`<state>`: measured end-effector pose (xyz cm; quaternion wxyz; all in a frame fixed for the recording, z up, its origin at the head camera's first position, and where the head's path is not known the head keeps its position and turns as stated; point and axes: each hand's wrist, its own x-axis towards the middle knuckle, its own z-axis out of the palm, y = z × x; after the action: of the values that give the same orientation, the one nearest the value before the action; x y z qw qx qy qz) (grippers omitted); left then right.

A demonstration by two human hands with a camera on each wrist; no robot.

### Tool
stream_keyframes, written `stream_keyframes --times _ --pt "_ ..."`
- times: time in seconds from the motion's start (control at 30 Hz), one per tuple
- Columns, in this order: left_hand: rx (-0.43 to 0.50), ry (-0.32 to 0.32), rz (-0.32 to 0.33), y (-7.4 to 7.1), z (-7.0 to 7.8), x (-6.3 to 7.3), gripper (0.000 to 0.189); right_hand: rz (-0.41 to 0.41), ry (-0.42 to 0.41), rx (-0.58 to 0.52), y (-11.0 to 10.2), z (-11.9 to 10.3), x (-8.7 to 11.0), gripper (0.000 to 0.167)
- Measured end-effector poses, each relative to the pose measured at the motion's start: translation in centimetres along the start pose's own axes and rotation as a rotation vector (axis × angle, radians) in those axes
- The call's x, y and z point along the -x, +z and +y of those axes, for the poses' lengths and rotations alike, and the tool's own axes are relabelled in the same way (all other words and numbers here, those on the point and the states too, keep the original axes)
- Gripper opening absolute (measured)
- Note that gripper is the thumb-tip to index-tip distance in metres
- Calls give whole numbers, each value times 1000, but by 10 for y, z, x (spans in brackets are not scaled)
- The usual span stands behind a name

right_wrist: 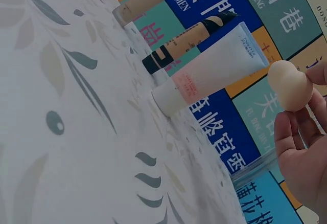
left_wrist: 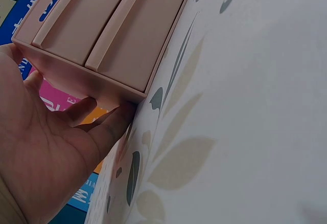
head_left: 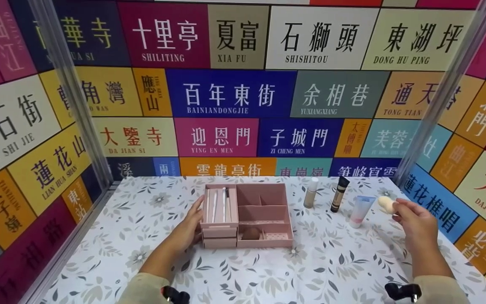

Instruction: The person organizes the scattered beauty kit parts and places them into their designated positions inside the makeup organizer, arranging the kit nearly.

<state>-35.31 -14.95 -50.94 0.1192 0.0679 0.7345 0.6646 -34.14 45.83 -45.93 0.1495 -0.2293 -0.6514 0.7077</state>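
Note:
A pink makeup organizer [head_left: 264, 214] with drawers [left_wrist: 134, 35] stands on the table. Along its left side lies my left hand [head_left: 190, 226], the fingertips touching the wall near its base in the left wrist view. Thin makeup brushes [head_left: 225, 202] lie in the organizer's top left tray, and a brown rounded piece [head_left: 251, 233] sits in a front compartment. Over to the right, my right hand [head_left: 416, 219] pinches a cream, gourd-shaped makeup sponge [right_wrist: 290, 85] between thumb and fingers, raised above the table. Just left of the sponge, a white and blue squeeze tube [head_left: 360, 212] stands on its cap.
Between organizer and tube stand a foundation bottle with a white cap [head_left: 311, 192] and a beige tube with black ends [head_left: 339, 194]. A leaf-patterned cloth [head_left: 260, 274] covers the table. Printed panels [head_left: 230, 93] and clear corner posts [head_left: 437, 88] close in the back and sides.

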Motion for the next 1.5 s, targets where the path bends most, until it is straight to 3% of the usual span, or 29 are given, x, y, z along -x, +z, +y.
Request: stream_keyframes --times 0.2,0.5,0.7,0.93,1.27,1.5 --pt "-19 8 12 -1 -2 0 60 -28 -65 -55 13 -11 12 51" --pt "-16 3 20 0 1 0 61 -116 -231 7 42 -17 34 40" --pt "-32 -15 23 0 2 1 60 -212 -298 47 63 -18 52 43" --pt "-55 -39 29 0 3 1 59 -310 -336 102 82 -14 71 45" --pt "-58 -30 27 -1 3 0 58 -534 -439 144 116 -8 94 42" --pt "-59 -30 32 0 3 -2 59 -587 -430 231 130 2 96 38"
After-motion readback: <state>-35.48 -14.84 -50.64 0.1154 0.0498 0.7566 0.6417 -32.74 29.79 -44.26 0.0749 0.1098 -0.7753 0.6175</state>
